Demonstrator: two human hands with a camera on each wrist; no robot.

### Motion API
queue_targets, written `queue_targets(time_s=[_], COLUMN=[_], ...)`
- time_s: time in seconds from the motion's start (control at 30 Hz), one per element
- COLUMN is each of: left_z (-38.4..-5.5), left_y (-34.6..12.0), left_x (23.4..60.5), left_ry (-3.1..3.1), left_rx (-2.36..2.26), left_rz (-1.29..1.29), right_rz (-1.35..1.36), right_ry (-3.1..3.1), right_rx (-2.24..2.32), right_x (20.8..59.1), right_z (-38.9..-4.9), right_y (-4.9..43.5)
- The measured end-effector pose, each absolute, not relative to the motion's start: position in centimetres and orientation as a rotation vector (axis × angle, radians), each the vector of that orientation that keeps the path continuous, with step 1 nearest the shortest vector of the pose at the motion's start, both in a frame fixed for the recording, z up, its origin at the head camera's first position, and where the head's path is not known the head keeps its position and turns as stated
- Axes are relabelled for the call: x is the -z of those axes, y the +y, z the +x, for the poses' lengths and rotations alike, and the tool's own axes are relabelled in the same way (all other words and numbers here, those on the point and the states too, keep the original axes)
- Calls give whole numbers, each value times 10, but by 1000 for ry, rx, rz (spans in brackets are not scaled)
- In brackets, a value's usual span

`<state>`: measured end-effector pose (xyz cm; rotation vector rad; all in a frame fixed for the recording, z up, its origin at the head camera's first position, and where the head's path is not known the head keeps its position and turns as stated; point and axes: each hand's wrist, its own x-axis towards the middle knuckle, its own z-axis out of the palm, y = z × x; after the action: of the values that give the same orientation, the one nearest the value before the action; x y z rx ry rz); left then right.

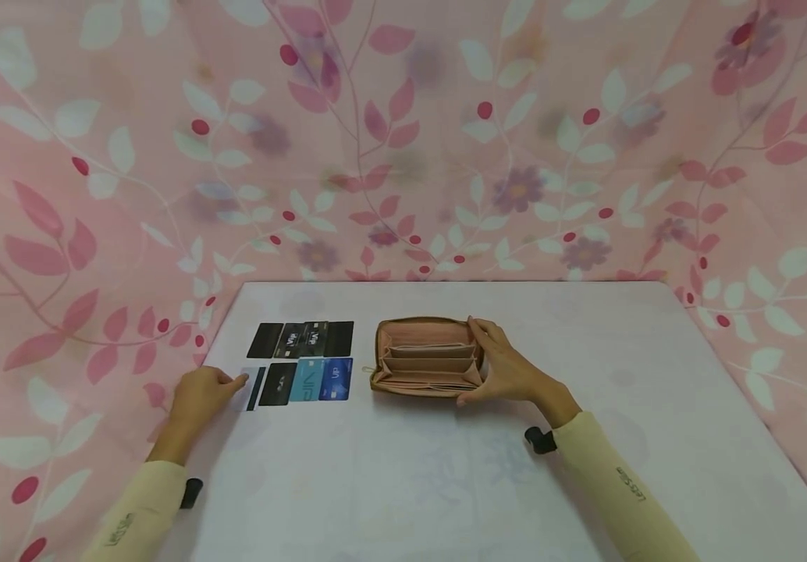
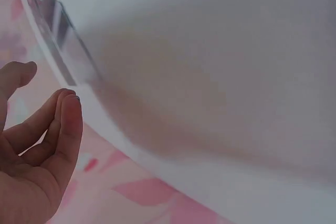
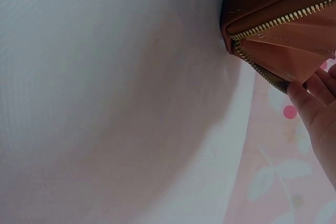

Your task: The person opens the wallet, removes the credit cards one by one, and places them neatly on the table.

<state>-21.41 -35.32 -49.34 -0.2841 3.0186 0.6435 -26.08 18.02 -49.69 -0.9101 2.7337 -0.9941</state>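
A tan zip-around wallet [image 1: 428,355] stands unzipped with its mouth towards me, its inner pockets showing. My right hand [image 1: 509,367] grips its right end, thumb at the lower edge and fingers at the upper. The right wrist view shows the wallet's gold zipper teeth [image 3: 286,19] and my fingers at its edge. At the far left, my left hand [image 1: 200,398] has its fingertips beside a clear card with a dark stripe [image 1: 256,389]. In the left wrist view, the thumb and loosely bent fingers [image 2: 71,121] stand apart, with nothing visible between them.
Two rows of cards lie left of the wallet. Black cards [image 1: 339,339] fill the upper row; a black card [image 1: 278,384], a light blue card [image 1: 307,380] and a blue card [image 1: 336,379] continue the lower. Floral cloth [image 1: 403,156] hangs behind the white table [image 1: 403,484].
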Motion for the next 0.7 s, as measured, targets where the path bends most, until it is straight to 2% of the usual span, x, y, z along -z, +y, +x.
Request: queue_targets(time_s=[0.2,0.5,0.7], left_z=[-223,-240,-249], left_y=[-304,-194,-119], left_x=[474,441,442], left_ry=[3136,3169,2958], left_rx=[-681,-978,-933], left_rz=[-27,728,1128], right_rz=[-901,-919,-922], right_ry=[2726,2740,2723], right_rx=[1001,996,1011], right_x=[498,497,496], right_z=[-262,-261,-261], right_y=[181,181,179])
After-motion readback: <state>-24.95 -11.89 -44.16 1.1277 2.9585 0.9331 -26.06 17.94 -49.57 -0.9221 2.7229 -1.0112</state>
